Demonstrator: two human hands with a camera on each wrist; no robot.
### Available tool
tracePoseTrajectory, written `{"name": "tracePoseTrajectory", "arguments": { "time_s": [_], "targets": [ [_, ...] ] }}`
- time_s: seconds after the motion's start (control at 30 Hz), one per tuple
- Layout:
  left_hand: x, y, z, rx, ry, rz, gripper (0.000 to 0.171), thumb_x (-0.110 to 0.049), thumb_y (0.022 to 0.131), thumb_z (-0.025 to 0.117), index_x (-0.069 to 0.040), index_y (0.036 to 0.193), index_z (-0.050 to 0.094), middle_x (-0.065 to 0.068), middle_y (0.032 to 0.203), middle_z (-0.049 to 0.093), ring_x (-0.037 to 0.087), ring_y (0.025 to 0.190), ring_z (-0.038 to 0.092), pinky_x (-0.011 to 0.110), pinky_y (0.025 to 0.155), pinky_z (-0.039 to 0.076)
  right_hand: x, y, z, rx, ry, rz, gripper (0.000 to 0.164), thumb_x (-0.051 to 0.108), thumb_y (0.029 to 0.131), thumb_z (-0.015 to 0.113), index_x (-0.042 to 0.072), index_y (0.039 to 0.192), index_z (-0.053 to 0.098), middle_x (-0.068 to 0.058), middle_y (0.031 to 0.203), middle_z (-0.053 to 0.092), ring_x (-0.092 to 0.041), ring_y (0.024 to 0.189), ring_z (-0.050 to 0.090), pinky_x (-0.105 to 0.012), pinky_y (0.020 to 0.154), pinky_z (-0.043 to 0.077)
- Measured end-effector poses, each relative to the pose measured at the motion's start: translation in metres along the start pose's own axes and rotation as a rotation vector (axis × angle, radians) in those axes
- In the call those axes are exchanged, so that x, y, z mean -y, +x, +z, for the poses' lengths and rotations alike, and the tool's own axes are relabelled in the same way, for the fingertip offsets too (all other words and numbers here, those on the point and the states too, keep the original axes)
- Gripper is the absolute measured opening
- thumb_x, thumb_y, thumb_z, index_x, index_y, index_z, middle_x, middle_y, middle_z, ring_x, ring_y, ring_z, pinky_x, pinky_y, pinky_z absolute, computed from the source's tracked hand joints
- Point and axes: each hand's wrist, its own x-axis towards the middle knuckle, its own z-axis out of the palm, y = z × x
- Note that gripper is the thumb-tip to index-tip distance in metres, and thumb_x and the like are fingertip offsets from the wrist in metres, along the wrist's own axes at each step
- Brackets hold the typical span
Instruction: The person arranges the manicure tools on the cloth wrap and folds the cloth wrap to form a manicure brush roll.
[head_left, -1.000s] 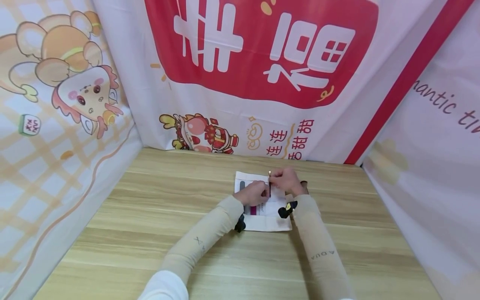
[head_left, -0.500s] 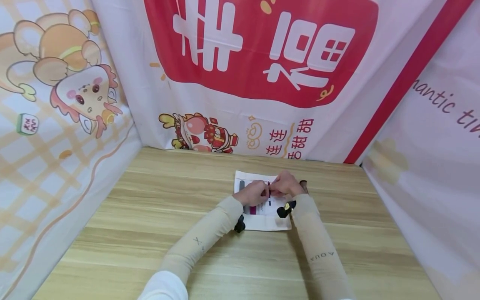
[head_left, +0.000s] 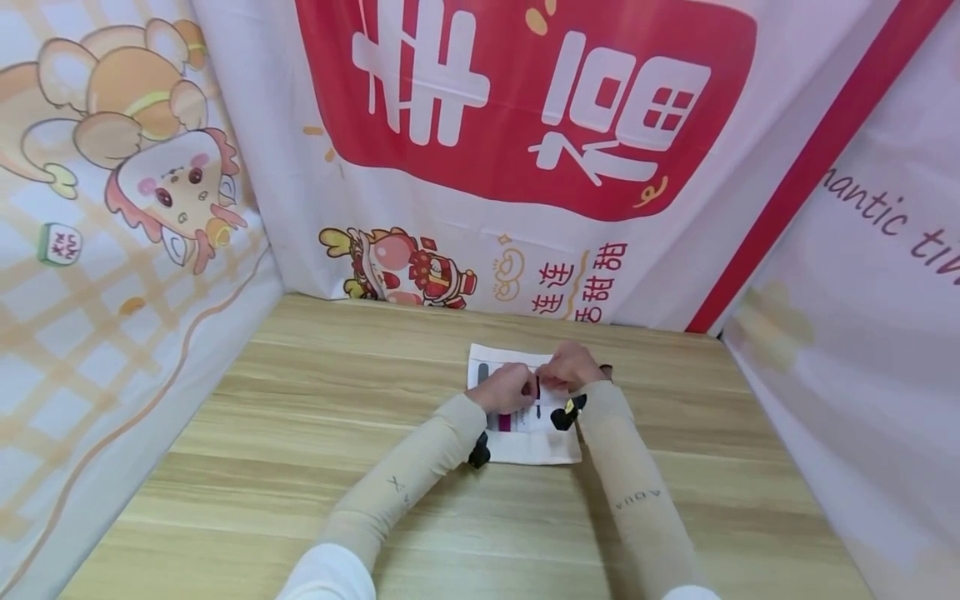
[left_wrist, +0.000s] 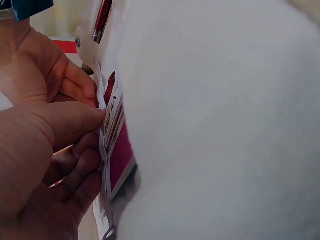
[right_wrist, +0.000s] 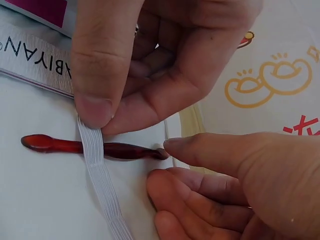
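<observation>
A white fold-out case (head_left: 525, 450) lies flat on the table in the head view, under both hands. My left hand (head_left: 506, 390) pinches a ribbed white elastic strap (right_wrist: 95, 150) between thumb and forefinger. A slender, glossy dark red stick (right_wrist: 125, 151) with a flattened rounded end passes under that strap. At its other end, my right hand (head_left: 570, 367) holds the tip near thumb and curled forefinger; the exact contact is partly hidden. Beside the strap is a box (right_wrist: 40, 57) with a magenta patch and black lettering, partly covered by my left hand.
A red handle with a metal collar (left_wrist: 101, 22) shows at the top of the left wrist view. A brown object (head_left: 607, 371) sits behind my right wrist. The wood-grain table (head_left: 360, 350) meets printed white cloth walls (head_left: 487, 187).
My right hand has moved slightly toward me, sliding the stick further under the strap; its lower end now shows nearer me. My left hand stays in place.
</observation>
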Motion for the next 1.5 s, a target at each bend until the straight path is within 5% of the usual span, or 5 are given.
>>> {"name": "tracePoseTrajectory", "arguments": {
  "time_s": [0.43,0.67,0.83,1.17,1.5],
  "targets": [
    [-0.001,-0.001,0.001,-0.010,0.011,-0.002,0.009,-0.009,0.098,0.070,-0.010,0.091,0.077,0.000,0.087,0.071,0.011,0.081,0.061,0.026,0.080,0.052,0.003,-0.003,0.006,-0.001,0.123,0.109,0.013,0.013,0.083,0.082,0.002,0.077,0.077,-0.005,0.065,0.072,-0.013,0.055,0.068,-0.026,0.054,0.056],
    [0.002,0.000,0.002,-0.025,0.022,0.010,0.010,-0.008,0.096,0.072,-0.011,0.088,0.077,-0.002,0.084,0.071,0.012,0.083,0.062,0.027,0.081,0.051,0.002,-0.015,0.006,0.074,0.253,0.071,0.008,0.006,0.083,0.080,-0.002,0.082,0.080,-0.004,0.065,0.074,-0.012,0.057,0.070,-0.028,0.062,0.061],
    [0.002,0.001,0.000,-0.023,0.009,0.013,0.011,-0.008,0.096,0.072,-0.013,0.086,0.076,-0.003,0.082,0.069,0.011,0.080,0.059,0.026,0.078,0.049,-0.001,-0.024,-0.006,0.085,0.159,-0.052,0.013,0.015,0.087,0.081,0.002,0.088,0.082,-0.004,0.070,0.073,-0.011,0.062,0.067,-0.025,0.061,0.057],
    [-0.004,0.007,0.004,-0.032,-0.002,0.059,0.010,-0.009,0.096,0.073,-0.011,0.086,0.076,-0.001,0.082,0.069,0.011,0.079,0.059,0.025,0.078,0.049,-0.047,-0.034,-0.067,-0.087,-0.113,-0.312,0.035,0.026,0.096,0.075,-0.001,0.120,0.073,-0.018,0.117,0.075,-0.030,0.106,0.070,-0.045,0.092,0.058],
    [-0.007,0.008,0.007,-0.016,0.018,0.037,0.011,-0.011,0.098,0.073,-0.013,0.088,0.077,-0.003,0.084,0.070,0.010,0.080,0.060,0.024,0.080,0.050,-0.108,-0.039,-0.071,-0.163,-0.190,-0.300,0.021,0.014,0.095,0.074,-0.005,0.102,0.076,-0.021,0.101,0.076,-0.032,0.095,0.071,-0.050,0.087,0.059]
  ]
}}
